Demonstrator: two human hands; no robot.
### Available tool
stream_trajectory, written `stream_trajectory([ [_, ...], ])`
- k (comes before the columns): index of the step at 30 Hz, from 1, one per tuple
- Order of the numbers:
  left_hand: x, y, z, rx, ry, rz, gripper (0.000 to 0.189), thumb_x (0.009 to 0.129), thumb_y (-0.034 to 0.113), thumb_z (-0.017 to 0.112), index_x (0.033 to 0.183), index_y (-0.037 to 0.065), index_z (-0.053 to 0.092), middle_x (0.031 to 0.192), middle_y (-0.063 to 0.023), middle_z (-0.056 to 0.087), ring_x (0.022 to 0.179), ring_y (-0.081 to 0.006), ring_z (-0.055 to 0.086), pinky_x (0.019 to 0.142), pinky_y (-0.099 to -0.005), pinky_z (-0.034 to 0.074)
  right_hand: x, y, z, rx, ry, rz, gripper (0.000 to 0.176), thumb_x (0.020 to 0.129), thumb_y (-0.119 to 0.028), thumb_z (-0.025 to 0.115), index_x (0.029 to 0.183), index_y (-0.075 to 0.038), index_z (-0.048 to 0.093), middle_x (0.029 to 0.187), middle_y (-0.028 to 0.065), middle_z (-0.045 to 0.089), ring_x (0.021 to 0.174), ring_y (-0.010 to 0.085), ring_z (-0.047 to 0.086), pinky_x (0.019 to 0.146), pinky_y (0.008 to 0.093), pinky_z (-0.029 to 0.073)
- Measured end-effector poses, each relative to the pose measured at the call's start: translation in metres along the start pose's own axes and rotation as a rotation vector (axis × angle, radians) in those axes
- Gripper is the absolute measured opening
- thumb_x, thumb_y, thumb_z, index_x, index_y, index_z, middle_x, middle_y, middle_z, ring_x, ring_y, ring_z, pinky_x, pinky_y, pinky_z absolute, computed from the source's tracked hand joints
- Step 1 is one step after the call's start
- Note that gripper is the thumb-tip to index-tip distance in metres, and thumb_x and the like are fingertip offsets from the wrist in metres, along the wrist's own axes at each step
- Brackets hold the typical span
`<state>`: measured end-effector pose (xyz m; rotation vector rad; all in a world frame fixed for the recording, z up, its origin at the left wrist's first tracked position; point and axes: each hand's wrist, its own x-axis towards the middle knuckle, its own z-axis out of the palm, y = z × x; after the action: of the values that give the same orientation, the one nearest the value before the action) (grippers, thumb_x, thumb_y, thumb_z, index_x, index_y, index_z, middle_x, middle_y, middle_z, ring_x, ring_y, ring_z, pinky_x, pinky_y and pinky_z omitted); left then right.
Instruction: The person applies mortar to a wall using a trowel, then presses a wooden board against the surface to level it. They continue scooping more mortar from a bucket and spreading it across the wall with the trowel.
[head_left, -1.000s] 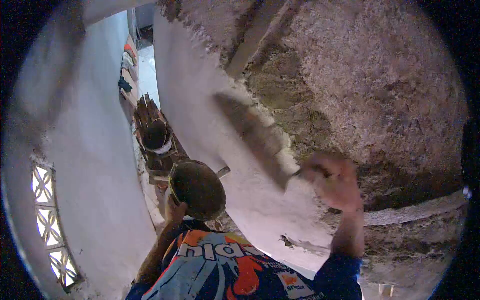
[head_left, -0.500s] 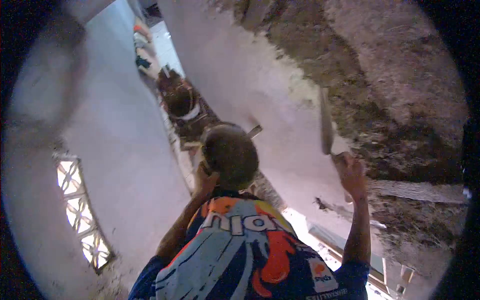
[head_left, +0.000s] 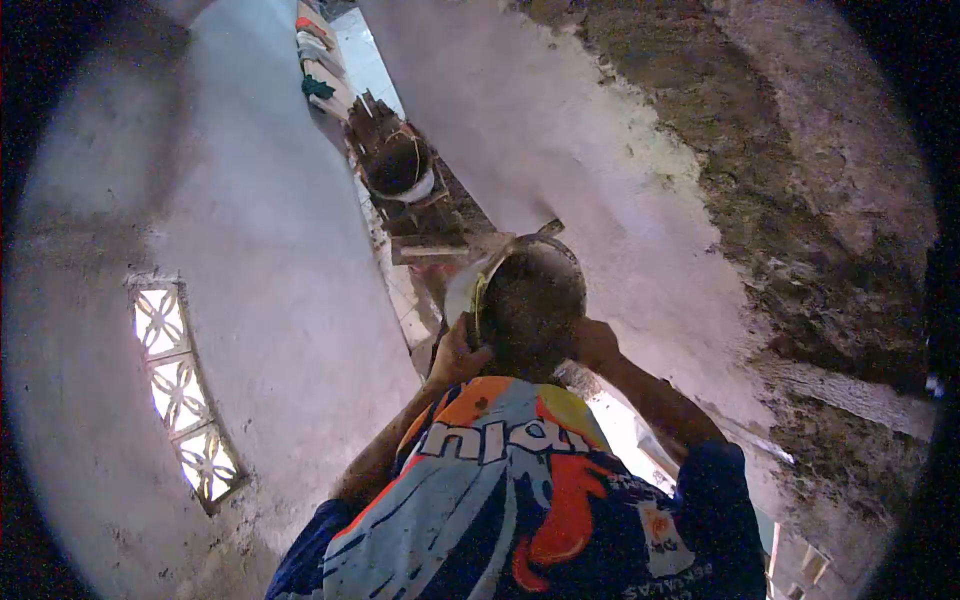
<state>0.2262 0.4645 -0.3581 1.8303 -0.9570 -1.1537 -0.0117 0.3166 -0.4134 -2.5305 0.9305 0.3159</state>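
Observation:
My left hand [head_left: 458, 355] grips the near left side of a light-walled bucket [head_left: 462, 290] with a dark inside and a yellowish cord at its rim. The bucket is close in front of my chest. At its right edge is my right hand [head_left: 595, 345], fingers curled and partly hidden in shadow; what they hold cannot be made out. To the right, smooth pale plaster [head_left: 640, 220] meets a rough, darker brown area [head_left: 750, 190] of the wall.
Beyond the bucket, a second bucket [head_left: 420, 188] stands on dark boards near a wooden plank [head_left: 430, 255]. A bluish-grey wall [head_left: 270, 200] with patterned openwork blocks [head_left: 175, 390] rises on the left. Cloths [head_left: 318, 85] lie at the far end.
My right hand has come down and left from the wall to the bucket; the long tool it held is no longer distinguishable. The view has shifted, and the bucket now appears farther right.

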Motion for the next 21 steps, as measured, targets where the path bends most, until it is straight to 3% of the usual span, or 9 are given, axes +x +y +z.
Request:
stream_trajectory([
  [2,-0.002,0.004,0.002,0.063,-0.018,-0.107,0.055,0.065,0.022,0.065,0.111,-0.003,0.046,0.096,-0.0201,0.06,0.091,-0.0274,0.059,0.081,-0.0372,0.045,0.004,-0.008,0.028,-0.174,-0.113,-0.145,0.036,0.068,-0.041,0.059,0.085,-0.01,0.064,0.069,0.0098,0.061,0.072,0.0288,0.061,0.063,0.0412,0.05],
  [5,-0.004,0.016,0.0,0.12,0.012,-0.16,0.056,0.065,0.021,0.065,0.112,-0.002,0.046,0.096,-0.0204,0.059,0.09,-0.0273,0.059,0.081,-0.037,0.045,0.013,-0.026,0.03,0.101,0.293,-0.402,0.045,0.069,-0.05,0.059,0.086,-0.008,0.063,0.072,0.0113,0.061,0.075,0.0301,0.061,0.069,0.0402,0.049],
  [7,-0.006,0.013,-0.004,0.104,0.057,-0.133,0.056,0.065,0.02,0.065,0.112,-0.002,0.046,0.096,-0.0206,0.059,0.09,-0.0274,0.058,0.081,-0.0368,0.045,0.003,-0.069,-0.055,-0.002,-0.342,-0.021,0.045,0.07,-0.051,0.059,0.087,-0.009,0.063,0.077,0.0113,0.062,0.075,0.031,0.061,0.071,0.0394,0.049],
  [10,0.005,-0.01,-0.01,0.1,0.178,-0.141,0.054,0.065,0.019,0.064,0.112,-0.002,0.047,0.098,-0.0193,0.059,0.091,-0.0258,0.057,0.081,-0.0354,0.044,-0.019,-0.044,-0.044,0.222,-0.12,0.036,0.04,0.073,-0.048,0.057,0.086,-0.01,0.061,0.079,0.0098,0.062,0.075,0.031,0.06,0.067,0.0403,0.05],
  [12,0.012,-0.023,-0.007,-0.233,0.327,0.023,0.052,0.065,0.017,0.061,0.111,-0.002,0.048,0.099,-0.0176,0.059,0.092,-0.0236,0.056,0.08,-0.0342,0.045,-0.011,-0.022,-0.022,0.111,-0.054,-0.044,0.036,0.075,-0.045,0.056,0.086,-0.012,0.061,0.08,0.0091,0.063,0.074,0.0308,0.06,0.065,0.041,0.05],
  [13,0.012,-0.011,-0.012,-0.166,0.312,-0.011,0.052,0.065,0.018,0.061,0.112,-0.002,0.048,0.099,-0.0173,0.059,0.092,-0.024,0.056,0.08,-0.0346,0.045,-0.006,-0.007,-0.023,0.007,0.005,-0.117,0.031,0.076,-0.042,0.055,0.086,-0.013,0.06,0.08,0.0084,0.063,0.073,0.0307,0.061,0.063,0.0418,0.05],
  [16,0.016,-0.021,-0.015,-0.046,0.333,-0.079,0.054,0.066,0.02,0.062,0.113,-0.003,0.047,0.102,-0.0187,0.058,0.094,-0.0267,0.056,0.082,-0.0362,0.044,0.022,-0.007,-0.047,-0.136,-0.2,0.024,0.025,0.077,-0.037,0.053,0.084,-0.014,0.06,0.082,0.0092,0.063,0.073,0.0294,0.062,0.062,0.0423,0.051],
  [17,0.018,-0.03,-0.016,-0.026,0.343,-0.103,0.056,0.066,0.021,0.062,0.113,-0.004,0.046,0.104,-0.0195,0.057,0.095,-0.0277,0.055,0.082,-0.0365,0.044,0.02,-0.027,-0.08,-0.005,-0.079,-0.024,0.029,0.077,-0.04,0.054,0.084,-0.012,0.061,0.078,0.0114,0.063,0.072,0.0307,0.062,0.063,0.0423,0.05],
  [21,0.034,-0.121,-0.002,0.153,0.557,-0.043,0.06,0.071,0.024,0.063,0.119,-0.004,0.041,0.105,-0.0215,0.056,0.095,-0.0295,0.056,0.082,-0.0364,0.045,0.038,-0.088,-0.183,0.041,-0.084,-0.152,0.034,0.078,-0.041,0.056,0.084,-0.008,0.061,0.073,0.0137,0.061,0.069,0.0309,0.061,0.064,0.0421,0.048],
])
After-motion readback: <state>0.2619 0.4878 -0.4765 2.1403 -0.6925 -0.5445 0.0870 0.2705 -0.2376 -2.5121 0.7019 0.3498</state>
